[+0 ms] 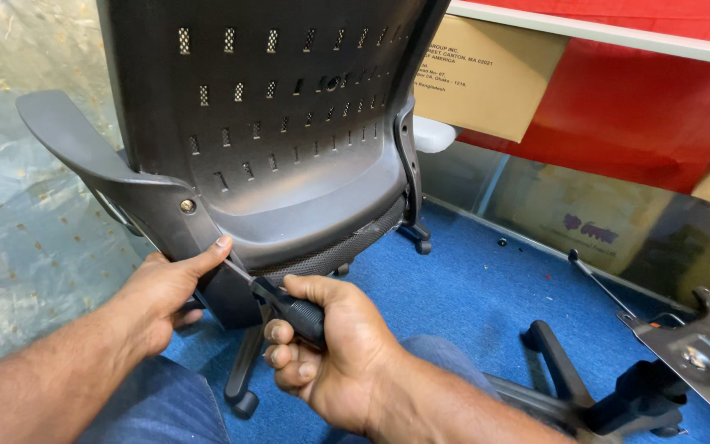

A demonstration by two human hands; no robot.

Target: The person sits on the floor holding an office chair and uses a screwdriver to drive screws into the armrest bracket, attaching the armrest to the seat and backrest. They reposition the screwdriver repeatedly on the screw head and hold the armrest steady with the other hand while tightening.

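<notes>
A black office chair (289,148) stands in front of me, its perforated plastic back facing me. Its left armrest (67,131) curves down to a bracket with a brass screw (187,205). My left hand (162,296) grips that bracket low down, thumb pressed along its edge. My right hand (330,345) is closed around the black ribbed handle of a screwdriver (293,311), whose shaft points up and left toward the bracket under my left thumb. The tip is hidden there.
A second chair base with black legs (569,378) and a grey metal seat plate (700,353) lies at the right on the blue carpet (470,288). A cardboard box (486,74) and a red panel (634,107) stand behind. Plastic sheeting (18,247) covers the left.
</notes>
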